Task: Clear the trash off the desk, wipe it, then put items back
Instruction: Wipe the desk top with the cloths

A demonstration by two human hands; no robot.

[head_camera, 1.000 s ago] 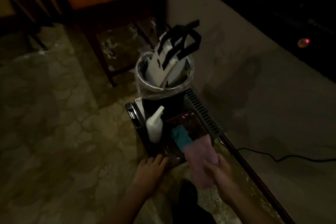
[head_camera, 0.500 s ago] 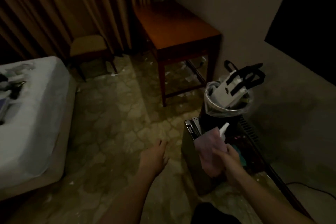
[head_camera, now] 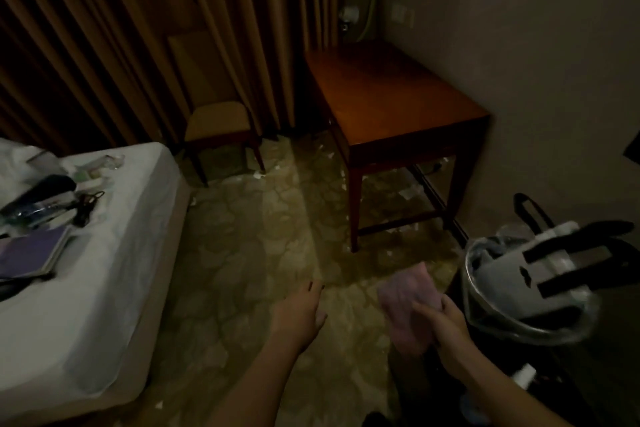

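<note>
Pinching a pink cloth (head_camera: 407, 302) in the right hand (head_camera: 440, 321), fingers curled over its lower right part. Carrying nothing in the left hand (head_camera: 301, 310), fingers loose and mostly straight, hovering above the floor.

Looking at the wooden desk (head_camera: 391, 87) ahead and a bit to the right of the cloth, pushed up against the wall. Seems bare on top, as far as this dim light shows. Worth noting the long axis: runs away from here along the wall, so only the short near end faces the hands. Puts the cloth hand nearer than the empty one, with open floor in between.

Guessing the wipe comes next, judging by the stuffed bin (head_camera: 468, 288) just right of the cloth. Would start at the near edge and sweep toward the far end by the curtain (head_camera: 138, 28).

Spotted what's probably the desk stuff (head_camera: 41, 198) parked on the bed (head_camera: 114, 253), toward its left edge, well apart from the desk. Also some paper scraps (head_camera: 410, 191) on the floor under the desk, so maybe not done with trash.
</note>
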